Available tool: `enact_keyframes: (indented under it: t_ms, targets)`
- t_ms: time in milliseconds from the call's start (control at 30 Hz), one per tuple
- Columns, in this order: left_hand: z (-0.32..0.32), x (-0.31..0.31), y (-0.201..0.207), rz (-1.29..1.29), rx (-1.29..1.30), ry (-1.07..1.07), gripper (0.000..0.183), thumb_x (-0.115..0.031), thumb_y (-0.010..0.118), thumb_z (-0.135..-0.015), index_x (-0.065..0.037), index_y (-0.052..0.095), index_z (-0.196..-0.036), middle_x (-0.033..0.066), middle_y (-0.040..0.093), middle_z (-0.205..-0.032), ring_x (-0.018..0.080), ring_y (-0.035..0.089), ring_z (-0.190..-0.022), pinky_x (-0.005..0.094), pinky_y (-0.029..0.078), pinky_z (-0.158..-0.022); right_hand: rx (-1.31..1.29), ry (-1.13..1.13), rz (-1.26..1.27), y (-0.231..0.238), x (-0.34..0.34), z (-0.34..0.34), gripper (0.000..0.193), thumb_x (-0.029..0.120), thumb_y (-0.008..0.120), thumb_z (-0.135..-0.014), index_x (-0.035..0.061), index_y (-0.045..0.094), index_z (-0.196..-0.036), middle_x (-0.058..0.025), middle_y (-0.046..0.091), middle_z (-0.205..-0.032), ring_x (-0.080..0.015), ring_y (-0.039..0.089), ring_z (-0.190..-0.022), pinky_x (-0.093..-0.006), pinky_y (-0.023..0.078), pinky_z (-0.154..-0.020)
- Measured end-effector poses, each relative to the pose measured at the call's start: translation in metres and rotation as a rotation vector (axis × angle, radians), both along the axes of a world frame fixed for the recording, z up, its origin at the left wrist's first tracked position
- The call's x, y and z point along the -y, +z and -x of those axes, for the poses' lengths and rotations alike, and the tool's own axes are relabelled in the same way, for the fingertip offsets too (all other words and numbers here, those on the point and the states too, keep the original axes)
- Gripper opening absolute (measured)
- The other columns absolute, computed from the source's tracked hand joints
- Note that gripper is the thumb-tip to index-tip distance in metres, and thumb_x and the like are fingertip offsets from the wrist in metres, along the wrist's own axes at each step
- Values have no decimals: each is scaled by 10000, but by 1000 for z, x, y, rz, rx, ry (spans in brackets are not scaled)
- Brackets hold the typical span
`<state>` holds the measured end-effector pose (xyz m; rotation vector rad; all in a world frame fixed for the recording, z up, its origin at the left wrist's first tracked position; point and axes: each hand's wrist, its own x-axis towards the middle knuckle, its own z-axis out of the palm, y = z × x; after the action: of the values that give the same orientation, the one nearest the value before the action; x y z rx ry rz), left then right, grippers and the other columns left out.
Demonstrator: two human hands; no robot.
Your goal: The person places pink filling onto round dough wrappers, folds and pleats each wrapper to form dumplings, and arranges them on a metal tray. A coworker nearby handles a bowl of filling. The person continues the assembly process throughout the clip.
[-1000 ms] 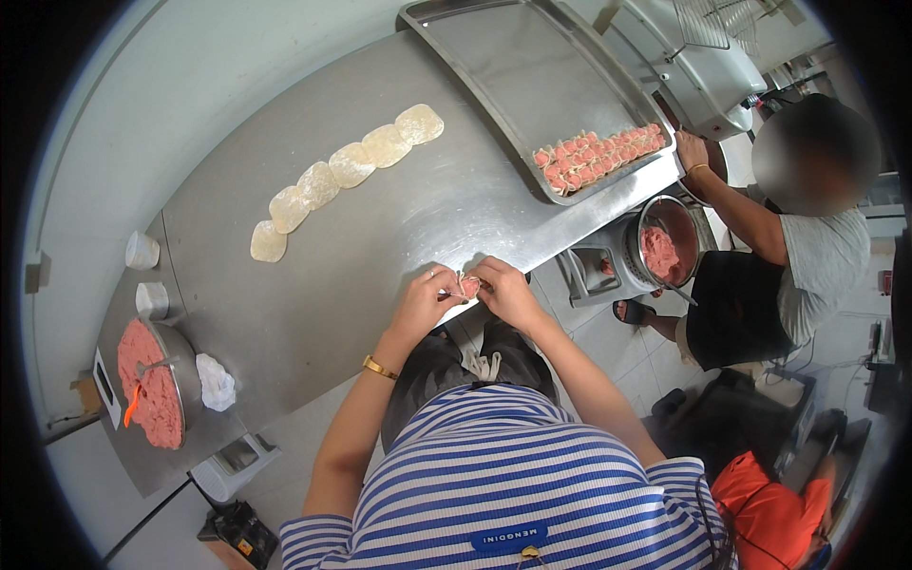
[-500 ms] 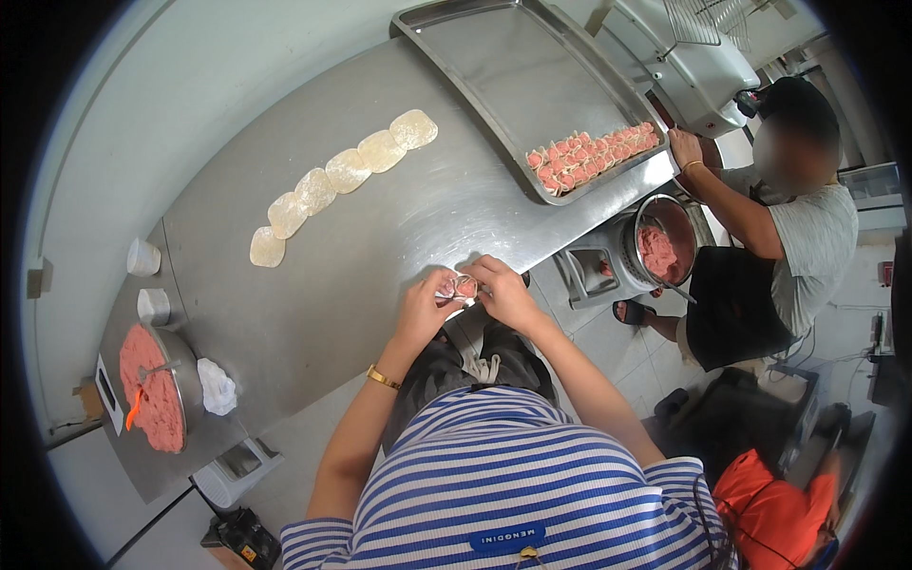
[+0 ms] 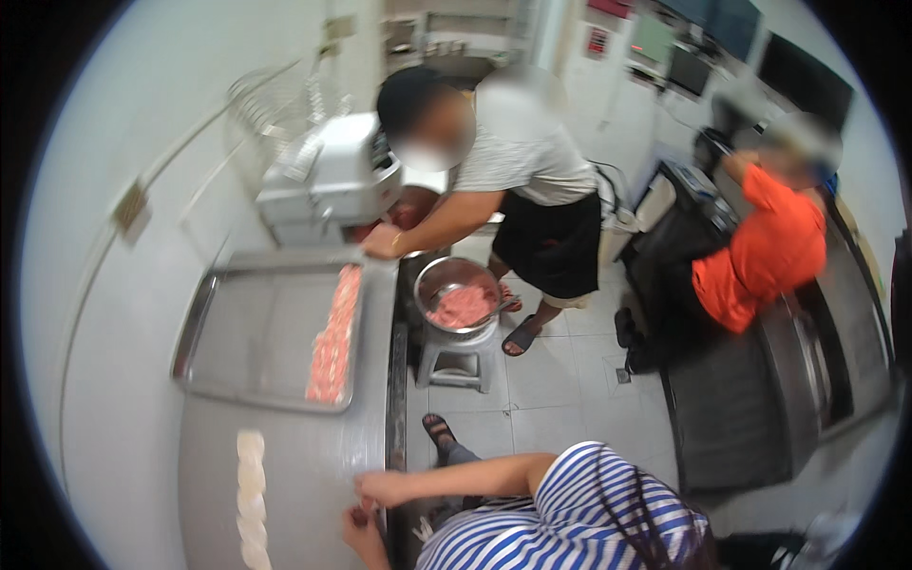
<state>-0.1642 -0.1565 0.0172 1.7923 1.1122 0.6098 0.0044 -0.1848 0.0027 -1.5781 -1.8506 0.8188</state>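
Note:
Both my hands are close together over the near right edge of the steel table (image 3: 304, 475). Between them is a small open-topped meat dumpling (image 3: 359, 516), slightly blurred, its pink filling showing. My left hand (image 3: 365, 543) is closed around it from the near side, and my right hand (image 3: 388, 488) pinches it from the far side. To the left, a row of overlapping pale round dough wrappers (image 3: 251, 494) lies on the steel. Farther off, a large metal tray (image 3: 256, 332) carries rows of filled dumplings (image 3: 332, 347) along its right side.
Beyond the table's right edge, a steel pot (image 3: 425, 280) of pink minced meat (image 3: 463, 306) stands on a grey stool (image 3: 456, 361). A person in a grey shirt (image 3: 537, 142) leans by a white machine (image 3: 332, 176). Another person, in orange (image 3: 760, 256), is at the right.
My view has swung to the right, bringing the co-workers and the floor into sight and dropping the meat bowl at the left. My hands stay together around the dumpling.

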Motion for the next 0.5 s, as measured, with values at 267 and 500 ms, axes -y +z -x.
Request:
enact_keyframes:
  t_ms: [267, 500]
  targets:
    - [17, -13, 22, -60, -79, -102, 336, -284, 738, -842, -46, 630, -1054, 110, 672, -886, 190, 627, -804, 309, 511, -757, 98, -69, -198, 10, -14, 25, 187, 55, 673, -666, 17, 606, -837, -165, 550, -947, -364, 579, -899, -434, 489, -750]
    - [9, -17, 20, -133, -20, -156, 282, -191, 713, -832, -16, 607, -1027, 91, 642, -858, 173, 597, -783, 299, 503, -732, 113, -56, -263, -58, -50, 31, 178, 87, 692, -614, 6, 656, -769, -179, 596, -827, -367, 620, -851, -427, 509, -740]
